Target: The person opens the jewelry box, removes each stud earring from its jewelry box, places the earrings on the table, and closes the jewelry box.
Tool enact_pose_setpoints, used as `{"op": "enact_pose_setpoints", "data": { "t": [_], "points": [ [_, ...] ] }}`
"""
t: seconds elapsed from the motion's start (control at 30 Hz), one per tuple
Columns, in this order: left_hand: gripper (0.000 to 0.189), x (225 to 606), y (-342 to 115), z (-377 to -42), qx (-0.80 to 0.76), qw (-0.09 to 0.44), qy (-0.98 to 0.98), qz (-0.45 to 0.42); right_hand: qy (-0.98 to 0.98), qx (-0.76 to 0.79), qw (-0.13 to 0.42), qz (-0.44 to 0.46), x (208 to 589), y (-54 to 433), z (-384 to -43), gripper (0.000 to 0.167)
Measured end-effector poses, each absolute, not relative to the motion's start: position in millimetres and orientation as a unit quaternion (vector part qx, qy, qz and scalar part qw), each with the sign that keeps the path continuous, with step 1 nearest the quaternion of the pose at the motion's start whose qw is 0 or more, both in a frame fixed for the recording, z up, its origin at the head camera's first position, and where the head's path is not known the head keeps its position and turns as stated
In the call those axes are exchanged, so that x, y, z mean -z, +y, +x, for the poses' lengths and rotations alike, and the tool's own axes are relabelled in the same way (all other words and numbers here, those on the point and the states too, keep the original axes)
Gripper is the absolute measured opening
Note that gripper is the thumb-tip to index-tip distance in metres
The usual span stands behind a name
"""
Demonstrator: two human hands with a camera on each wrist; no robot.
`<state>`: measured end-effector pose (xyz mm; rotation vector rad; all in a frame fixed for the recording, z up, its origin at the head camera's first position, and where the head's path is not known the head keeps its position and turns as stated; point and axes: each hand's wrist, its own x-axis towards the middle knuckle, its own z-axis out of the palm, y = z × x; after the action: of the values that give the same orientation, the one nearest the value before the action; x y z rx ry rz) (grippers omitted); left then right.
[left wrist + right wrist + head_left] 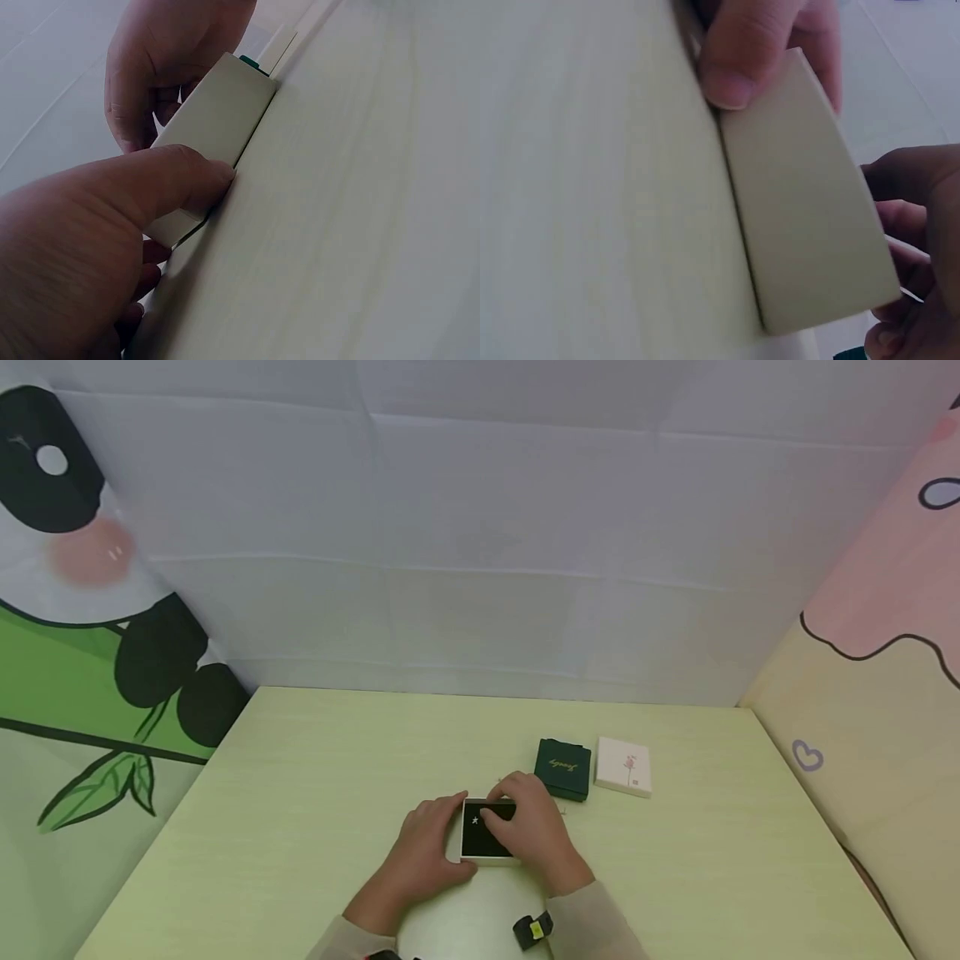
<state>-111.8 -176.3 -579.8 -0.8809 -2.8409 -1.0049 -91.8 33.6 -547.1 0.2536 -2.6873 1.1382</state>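
Note:
In the head view, a small pale open box (491, 862) with a black insert (480, 841) rests on the table. A tiny white star-shaped piece (475, 820) shows on the insert. My left hand (423, 852) holds the box from the left, thumb at the near side and fingers at the far side. In the left wrist view, that thumb (202, 180) presses the pale side wall (225, 101). My right hand (536, 831) bends over the box's right part, thumb on or just above the insert and index finger at the far edge. Whether it pinches anything is hidden.
A dark green pouch or box (562, 768) with gold lettering lies behind my right hand. Beside it is a flat white box (624, 767) with a flower print. The pale table (337, 752) meets a white cloth backdrop (480, 527).

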Motion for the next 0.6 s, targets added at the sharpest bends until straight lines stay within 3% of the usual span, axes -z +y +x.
{"op": "enact_pose_setpoints", "data": {
  "t": [0.6],
  "points": [
    [0.091, 580.6, -175.1, -112.0, 0.317, -0.001, -0.905, -0.283, -0.899, -0.405, 0.114, 0.124, 571.3, 34.3, -95.8, 0.013]
  ]
}}
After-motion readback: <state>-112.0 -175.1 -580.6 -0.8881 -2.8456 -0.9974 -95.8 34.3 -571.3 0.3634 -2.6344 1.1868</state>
